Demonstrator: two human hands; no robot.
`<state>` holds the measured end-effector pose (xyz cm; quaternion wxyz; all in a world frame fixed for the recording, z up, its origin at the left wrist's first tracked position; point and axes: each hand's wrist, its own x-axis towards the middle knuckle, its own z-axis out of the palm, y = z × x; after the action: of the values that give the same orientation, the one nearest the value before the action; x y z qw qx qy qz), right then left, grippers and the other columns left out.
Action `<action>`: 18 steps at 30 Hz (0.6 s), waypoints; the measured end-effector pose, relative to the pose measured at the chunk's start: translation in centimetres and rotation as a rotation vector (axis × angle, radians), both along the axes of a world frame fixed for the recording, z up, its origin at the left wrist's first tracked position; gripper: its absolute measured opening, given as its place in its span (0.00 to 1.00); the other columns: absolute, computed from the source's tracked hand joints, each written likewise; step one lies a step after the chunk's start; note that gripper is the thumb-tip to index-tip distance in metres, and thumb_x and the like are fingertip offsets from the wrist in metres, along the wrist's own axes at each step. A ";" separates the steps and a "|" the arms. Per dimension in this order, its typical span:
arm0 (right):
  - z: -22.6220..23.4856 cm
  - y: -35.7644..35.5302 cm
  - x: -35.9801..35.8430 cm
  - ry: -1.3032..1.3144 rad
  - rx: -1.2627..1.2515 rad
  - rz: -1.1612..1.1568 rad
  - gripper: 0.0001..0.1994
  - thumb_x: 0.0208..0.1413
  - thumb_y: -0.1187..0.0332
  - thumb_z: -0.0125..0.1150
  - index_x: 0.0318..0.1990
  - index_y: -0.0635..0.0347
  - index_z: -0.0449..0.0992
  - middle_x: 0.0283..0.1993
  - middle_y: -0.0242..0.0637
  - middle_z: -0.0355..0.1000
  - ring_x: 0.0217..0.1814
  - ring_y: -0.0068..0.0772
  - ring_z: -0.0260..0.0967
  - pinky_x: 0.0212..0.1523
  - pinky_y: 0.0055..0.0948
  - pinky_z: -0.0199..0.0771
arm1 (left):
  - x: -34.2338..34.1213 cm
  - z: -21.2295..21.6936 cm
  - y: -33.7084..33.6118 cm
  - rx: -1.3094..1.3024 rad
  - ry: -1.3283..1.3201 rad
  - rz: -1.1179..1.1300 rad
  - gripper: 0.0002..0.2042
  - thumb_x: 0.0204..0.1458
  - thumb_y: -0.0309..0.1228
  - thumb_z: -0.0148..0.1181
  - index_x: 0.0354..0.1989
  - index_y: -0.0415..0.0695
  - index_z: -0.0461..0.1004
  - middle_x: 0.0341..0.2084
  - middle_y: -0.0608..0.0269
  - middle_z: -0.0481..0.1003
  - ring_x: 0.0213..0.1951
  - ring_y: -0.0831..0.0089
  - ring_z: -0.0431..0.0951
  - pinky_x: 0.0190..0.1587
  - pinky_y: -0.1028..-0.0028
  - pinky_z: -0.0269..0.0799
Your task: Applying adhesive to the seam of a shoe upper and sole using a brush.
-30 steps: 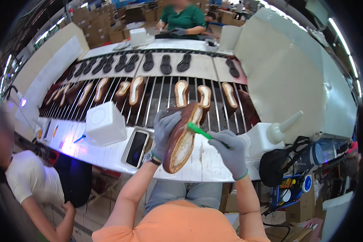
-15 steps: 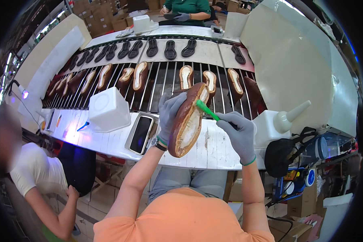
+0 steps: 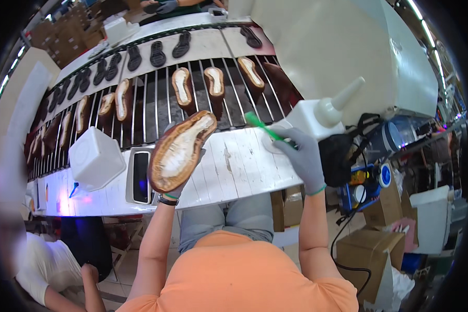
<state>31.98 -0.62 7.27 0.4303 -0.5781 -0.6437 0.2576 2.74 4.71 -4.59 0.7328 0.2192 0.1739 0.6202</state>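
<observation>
A brown shoe upper (image 3: 184, 148), its white underside facing up, is held over the front of the white table. My left hand (image 3: 175, 193), in a grey glove, grips it from beneath, and most of the fingers are hidden behind it. In my gloved right hand (image 3: 304, 160) is a small green-handled brush (image 3: 265, 128), closed in the fingers. The brush is apart from the upper, to its right. Close beyond that hand stands a white squeeze bottle (image 3: 325, 118) with a long nozzle, a white round container partly showing beside it.
Several shoe uppers (image 3: 214, 82) stand on a metal-bar rack (image 3: 148, 99) beyond the table; black soles (image 3: 157, 54) lie behind them. A white canister (image 3: 95, 157) and a phone in a tray (image 3: 140, 177) are to the left. A black bag (image 3: 335, 158) hangs at right. A person sits at lower left.
The brush has come off the shoe upper. My left hand has turned the upper so its underside faces up more fully. The whole view has swung to the right.
</observation>
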 end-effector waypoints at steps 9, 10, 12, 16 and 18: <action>-12.4 0.2 5.5 -0.807 -0.238 -0.464 0.08 0.52 0.65 0.59 0.38 0.55 0.77 0.36 0.43 0.72 0.37 0.49 0.73 0.38 0.46 0.71 | 0.1 -7.7 -3.3 0.444 1.203 0.390 0.28 0.52 0.33 0.66 0.61 0.44 0.65 0.58 0.62 0.68 0.58 0.70 0.68 0.61 0.72 0.63; -12.6 0.5 5.2 -0.807 -0.247 -0.464 0.08 0.52 0.65 0.59 0.38 0.55 0.77 0.36 0.43 0.72 0.37 0.49 0.73 0.38 0.46 0.71 | 0.2 -7.6 -3.6 0.334 1.021 0.344 0.27 0.51 0.32 0.67 0.60 0.43 0.65 0.57 0.62 0.69 0.58 0.70 0.68 0.60 0.72 0.64; -13.0 1.1 4.8 -0.943 -0.244 -0.436 0.04 0.54 0.69 0.57 0.35 0.56 0.71 0.34 0.43 0.69 0.36 0.50 0.72 0.36 0.45 0.72 | 0.0 -7.1 -4.0 0.465 1.239 0.422 0.28 0.51 0.31 0.67 0.60 0.42 0.65 0.56 0.61 0.70 0.56 0.70 0.69 0.59 0.71 0.65; -13.8 1.1 6.1 -0.911 -0.219 -0.407 0.06 0.52 0.68 0.58 0.35 0.59 0.74 0.34 0.44 0.72 0.35 0.50 0.73 0.35 0.44 0.72 | 0.3 -6.7 -3.9 0.424 1.200 0.492 0.28 0.51 0.31 0.67 0.61 0.43 0.64 0.56 0.62 0.70 0.56 0.71 0.70 0.60 0.71 0.64; -14.1 0.4 7.5 -0.475 -0.166 -0.359 0.09 0.50 0.67 0.62 0.36 0.60 0.79 0.33 0.45 0.75 0.34 0.47 0.73 0.34 0.43 0.71 | 0.3 -6.9 -3.7 0.455 1.294 0.532 0.28 0.52 0.32 0.66 0.61 0.43 0.63 0.56 0.62 0.70 0.57 0.71 0.69 0.61 0.71 0.63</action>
<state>39.46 -0.22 -6.84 0.2580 -0.7597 -0.5906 0.0866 3.02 0.97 -11.44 0.2447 0.6386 0.4859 0.5443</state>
